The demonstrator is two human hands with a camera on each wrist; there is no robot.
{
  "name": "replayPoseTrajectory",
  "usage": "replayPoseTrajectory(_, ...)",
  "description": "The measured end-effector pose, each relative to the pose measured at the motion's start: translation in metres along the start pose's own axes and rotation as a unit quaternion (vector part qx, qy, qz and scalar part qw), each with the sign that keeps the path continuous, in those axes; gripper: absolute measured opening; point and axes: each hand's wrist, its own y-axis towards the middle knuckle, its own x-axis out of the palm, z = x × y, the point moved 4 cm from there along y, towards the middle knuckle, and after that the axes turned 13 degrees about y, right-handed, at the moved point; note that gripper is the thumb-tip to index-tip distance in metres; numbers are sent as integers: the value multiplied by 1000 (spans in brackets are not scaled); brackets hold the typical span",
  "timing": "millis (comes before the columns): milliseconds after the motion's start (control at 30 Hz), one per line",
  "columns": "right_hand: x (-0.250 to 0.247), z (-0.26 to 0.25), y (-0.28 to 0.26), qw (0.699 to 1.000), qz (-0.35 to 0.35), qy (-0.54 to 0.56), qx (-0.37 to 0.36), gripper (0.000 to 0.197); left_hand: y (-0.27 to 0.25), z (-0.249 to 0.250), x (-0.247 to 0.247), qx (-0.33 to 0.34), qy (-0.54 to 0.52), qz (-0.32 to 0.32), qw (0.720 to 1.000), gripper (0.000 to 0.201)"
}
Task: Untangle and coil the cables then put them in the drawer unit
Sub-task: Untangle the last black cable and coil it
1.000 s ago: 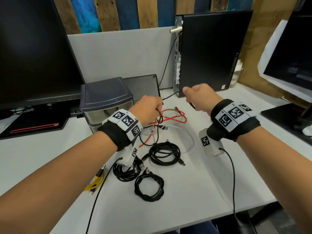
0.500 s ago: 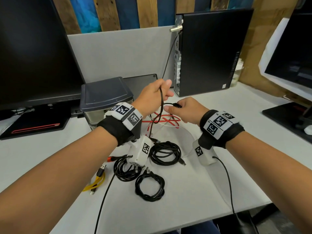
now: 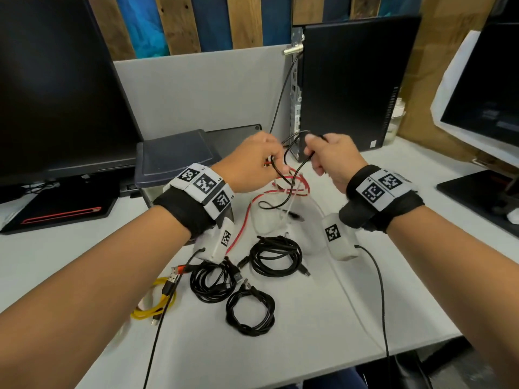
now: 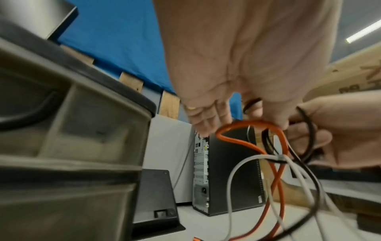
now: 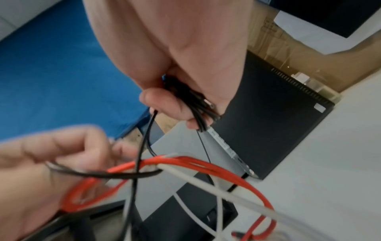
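Observation:
Above the desk, my left hand (image 3: 273, 162) and right hand (image 3: 312, 153) hold one thin black cable (image 3: 293, 167) between them. The right hand (image 5: 185, 112) grips several gathered loops of the black cable (image 5: 198, 106) in its curled fingers. Fingers of the left hand (image 4: 208, 124) pinch a lower stretch of it (image 5: 98, 173). A red cable (image 3: 297, 186) and a white cable (image 3: 282, 217) hang tangled with it; the red cable (image 4: 249, 124) lies against the left fingers. Left of the hands stands the grey drawer unit (image 3: 174, 161), its drawers pushed in.
Three coiled black cables (image 3: 276, 255) (image 3: 212, 280) (image 3: 250, 311) lie on the desk near me, a yellow cable (image 3: 154, 304) to their left. A black computer tower (image 3: 351, 85) stands behind the hands. Monitors flank the desk on both sides.
My right hand has risen and moved right, away from the left, drawing the black cable with it. The left hand has dropped slightly and still holds the cable.

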Motion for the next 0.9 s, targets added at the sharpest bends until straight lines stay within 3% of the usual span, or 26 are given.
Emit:
replayPoseTrajectory(133, -8, -19, 2, 999, -18, -21, -36, 37, -3, -9, 1, -60, 132, -26, 989, 14)
replayPoseTrajectory(267, -14, -29, 4, 998, -18, -17, -55, 35, -4, -10, 0, -128, 160, -48, 978, 30)
replayPoseTrajectory(400, -22, -33, 5, 994, -17, -69, -85, 38, 1, -11, -2, -178, 96, -11, 979, 44)
replayPoseTrajectory(533, -22, -33, 3, 996, -32, -47, -73, 37, 4, -6, -2, -192, 82, 13, 978, 30)
replayPoseTrajectory(600, -23, -31, 2, 996, -25, -54, -67, 38, 5, -4, 1, -201, 58, 21, 978, 34)
replayPoseTrajectory(767, -26, -21, 0, 988, -76, -134, -4, 40, 4, -9, 5, -208, -20, 57, 976, 59)
replayPoseTrajectory(900, -26, -22, -7, 964, -100, -245, -8, 44, 5, -9, 16, -215, -130, 12, 968, 97)
